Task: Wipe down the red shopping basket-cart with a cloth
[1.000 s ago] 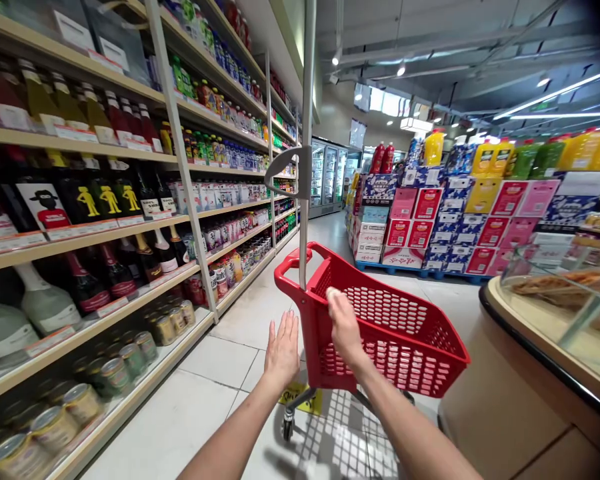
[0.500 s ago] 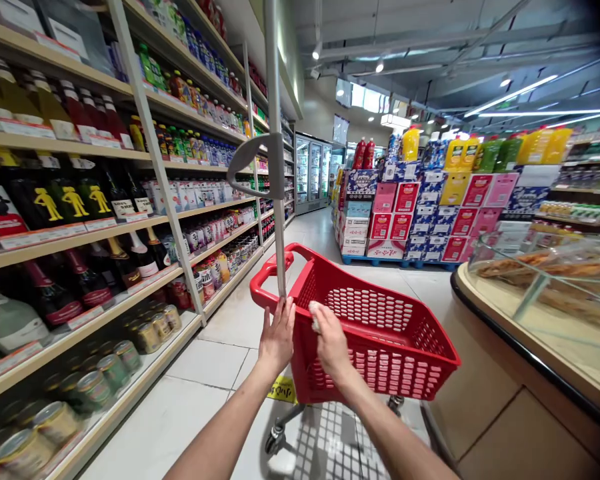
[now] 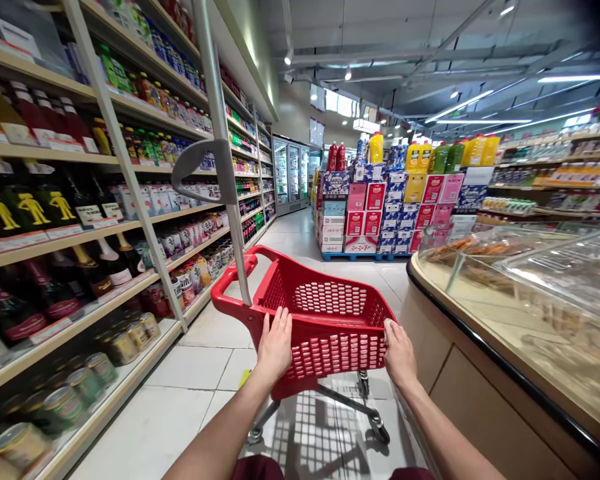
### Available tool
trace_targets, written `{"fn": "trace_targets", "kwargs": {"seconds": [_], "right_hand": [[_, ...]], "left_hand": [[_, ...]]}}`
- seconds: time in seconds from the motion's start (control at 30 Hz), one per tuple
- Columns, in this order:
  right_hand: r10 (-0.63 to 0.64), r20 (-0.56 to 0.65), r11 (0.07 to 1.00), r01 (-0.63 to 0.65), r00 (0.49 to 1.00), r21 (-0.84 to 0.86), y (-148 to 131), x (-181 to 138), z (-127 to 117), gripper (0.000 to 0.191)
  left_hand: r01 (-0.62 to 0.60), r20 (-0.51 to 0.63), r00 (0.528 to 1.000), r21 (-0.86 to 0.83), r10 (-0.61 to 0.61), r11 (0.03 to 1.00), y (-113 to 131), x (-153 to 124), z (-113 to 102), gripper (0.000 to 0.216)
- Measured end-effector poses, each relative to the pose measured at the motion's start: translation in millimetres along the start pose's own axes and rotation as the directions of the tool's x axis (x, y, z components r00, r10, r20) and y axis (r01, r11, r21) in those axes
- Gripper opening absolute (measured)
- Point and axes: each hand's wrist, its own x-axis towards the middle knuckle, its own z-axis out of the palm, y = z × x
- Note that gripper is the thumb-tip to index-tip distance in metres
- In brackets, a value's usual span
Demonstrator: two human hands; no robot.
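Note:
A red plastic shopping cart (image 3: 325,300) on wheels stands on the white tiled aisle floor in front of me. A tall grey pole (image 3: 220,153) with a loop handle rises from its left side. My left hand (image 3: 276,343) grips the near rim of the basket at its left corner. My right hand (image 3: 399,353) grips the same rim at the right corner, and something small and white shows at its fingertips. The basket looks empty.
Shelves of bottles, jars and cans (image 3: 80,220) line the left side. A curved glass display counter (image 3: 520,300) stands close on the right. Ahead is a stacked box display with juice bottles (image 3: 390,207), and glass-door fridges (image 3: 290,173) stand at the far end.
The cart has swung round so its near rim faces me. My left hand went from hanging free to the pole, then to the rim. My right hand slid to the right corner.

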Motion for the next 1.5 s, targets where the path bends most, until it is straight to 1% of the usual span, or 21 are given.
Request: {"fn": "trace_targets", "kwargs": {"seconds": [0.07,0.17,0.23,0.33,0.37,0.43,0.53,0.63,0.7,0.77,0.87,0.93,1.03,1.1,1.17,1.2,1.23,1.3,1.37,1.43,1.5], "right_hand": [[-0.053,-0.001,0.998,0.053,0.999,0.018,11,-23,4,0.057],[-0.193,0.006,0.979,0.192,0.981,0.074,18,-52,8,0.062],[-0.196,-0.031,0.976,0.198,0.98,0.086,16,-52,6,0.062],[-0.141,-0.141,0.984,0.155,0.98,0.092,7,-34,-1,0.06],[-0.159,-0.152,0.98,0.174,0.976,0.097,3,-31,-3,0.061],[-0.243,-0.102,0.961,0.253,0.965,0.11,-4,-34,-3,0.063],[-0.324,-0.014,0.936,0.322,0.946,0.144,-21,-45,-4,0.066],[-0.276,-0.095,0.939,0.29,0.956,0.185,-48,-35,-8,0.064],[-0.291,-0.145,0.925,0.317,0.946,0.209,-66,-27,-9,0.063],[-0.384,-0.126,0.888,0.403,0.915,0.222,-81,-30,-6,0.063],[-0.507,-0.034,0.833,0.5,0.861,0.238,-97,-47,2,0.064],[-0.485,-0.047,0.842,0.481,0.873,0.244,-108,-49,4,0.064],[-0.43,-0.121,0.857,0.447,0.895,0.256,-123,-40,6,0.063],[-0.493,-0.113,0.822,0.504,0.863,0.264,-130,-39,8,0.063],[-0.576,-0.059,0.776,0.568,0.816,0.276,-135,-44,11,0.062],[-0.591,-0.042,0.766,0.577,0.806,0.285,-139,-46,12,0.062],[-0.585,-0.038,0.767,0.568,0.81,0.297,-143,-47,12,0.062],[-0.531,-0.071,0.786,0.522,0.844,0.332,-156,-41,12,0.062],[-0.496,-0.116,0.784,0.501,0.86,0.367,-169,-33,13,0.062],[-0.538,-0.119,0.751,0.539,0.834,0.381,-178,-31,18,0.062],[-0.622,-0.078,0.702,0.599,0.779,0.385,-183,-36,23,0.061]], "left_hand": [[0.026,0.052,0.998,-0.01,-0.025,1.0,5,2,2,0.067],[0.027,0.065,0.998,-0.017,-0.026,0.999,3,1,2,0.071],[0.017,0.053,0.998,-0.014,-0.016,1.0,1,0,1,0.072],[0.032,0.044,0.999,-0.006,-0.031,0.999,1,-1,0,0.073],[0.035,0.045,0.998,-0.002,-0.035,0.999,1,-1,-1,0.073],[0.03,0.041,0.999,0.014,-0.031,0.999,2,-2,0,0.073],[0.007,0.027,1.0,0.028,-0.008,1.0,2,-3,2,0.073],[0.011,0.024,1.0,0.027,-0.012,1.0,4,-4,3,0.071],[0.021,0.031,0.999,0.027,-0.022,0.999,4,-4,3,0.069],[0.017,0.047,0.999,0.02,-0.018,1.0,4,-5,3,0.068],[-0.013,0.068,0.998,0.012,0.012,1.0,3,-7,2,0.068],[-0.024,0.076,0.997,0.016,0.022,1.0,3,-8,1,0.069],[-0.014,0.082,0.997,0.021,0.012,1.0,4,-9,0,0.069],[-0.015,0.083,0.996,0.022,0.013,1.0,5,-10,0,0.069],[-0.027,0.078,0.997,0.02,0.026,0.999,4,-12,0,0.068],[-0.037,0.073,0.997,0.016,0.036,0.999,3,-13,0,0.068],[-0.046,0.065,0.997,0.012,0.046,0.999,2,-13,0,0.067],[-0.071,0.043,0.997,-0.002,0.071,0.997,-3,-14,-2,0.065],[-0.052,0.016,0.999,-0.005,0.052,0.999,-9,-13,-4,0.064],[-0.009,0.004,1.0,0.004,0.009,1.0,-14,-13,-6,0.063],[0.016,0.005,1.0,0.017,-0.016,1.0,-17,-13,-7,0.061]]}}
